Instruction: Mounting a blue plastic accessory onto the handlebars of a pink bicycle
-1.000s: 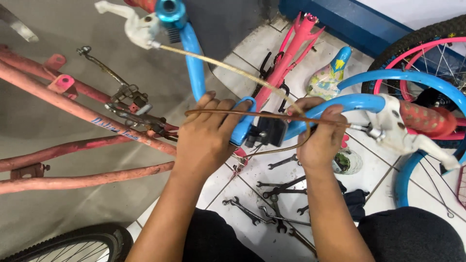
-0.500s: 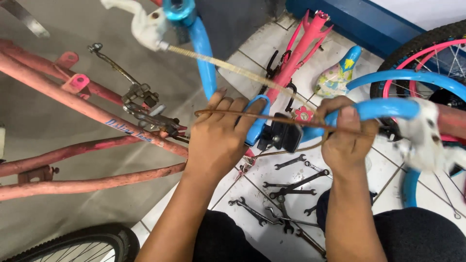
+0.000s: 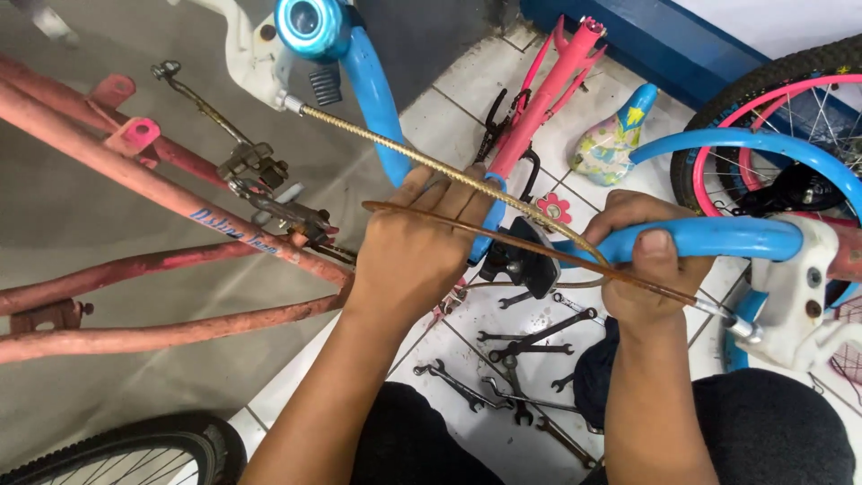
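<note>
Wrenches (image 3: 530, 346) below hands, pink frame (image 3: 548, 90) beyond.

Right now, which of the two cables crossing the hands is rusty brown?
The lower cable, running over the left hand to the right hand. The upper cable is pale gold and ribbed.

1. My left hand (image 3: 417, 242) is boxed in: blue handlebar (image 3: 377, 108) and two brake cables (image 3: 467, 180) cross right over it.
2. Red frame tubes (image 3: 162, 260) block the left side.
3. Wrenches (image 3: 521, 359) litter the tiled floor (image 3: 467, 99) between my arms.
4. Wheel (image 3: 772, 117) closes the right; my right hand (image 3: 651, 269) sits against it.
</note>
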